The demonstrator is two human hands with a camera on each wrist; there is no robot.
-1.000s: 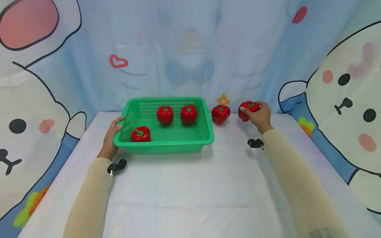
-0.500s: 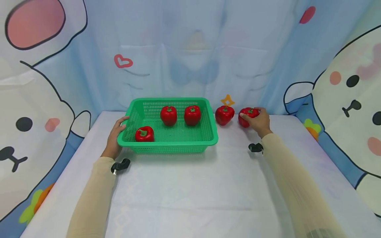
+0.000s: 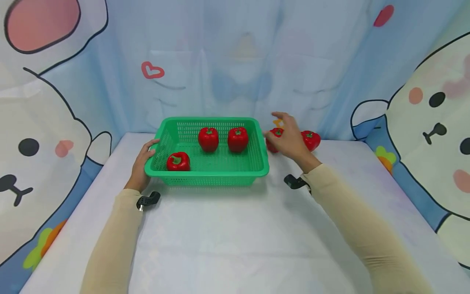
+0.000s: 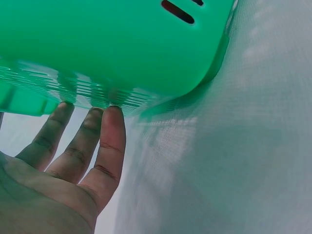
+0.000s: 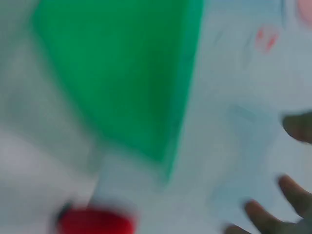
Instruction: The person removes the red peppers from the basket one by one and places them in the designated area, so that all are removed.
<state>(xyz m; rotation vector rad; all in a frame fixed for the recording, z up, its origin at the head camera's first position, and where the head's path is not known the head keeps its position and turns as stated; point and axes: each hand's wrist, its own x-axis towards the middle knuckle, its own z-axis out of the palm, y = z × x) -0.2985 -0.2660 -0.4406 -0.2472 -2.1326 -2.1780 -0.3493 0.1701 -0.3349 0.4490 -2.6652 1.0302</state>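
Note:
A green plastic basket holds three red bell peppers: one at the front left, two further back. My left hand rests at the basket's left end, and in the left wrist view its straight fingers touch the slotted wall. My right hand is spread and holds nothing, over another red bell pepper beside the basket's right end and partly hiding it. One more bell pepper sits right of that hand. The right wrist view is blurred.
The white-covered table extends in front of the basket. Behind it hangs a pale blue cloth with printed cartoon animals. Each wrist wears a small black camera mount, one on the left, one on the right.
My right hand has set the outer bell pepper down on the table, let it go, and moved left over the one beside the basket. My left hand stays at the basket.

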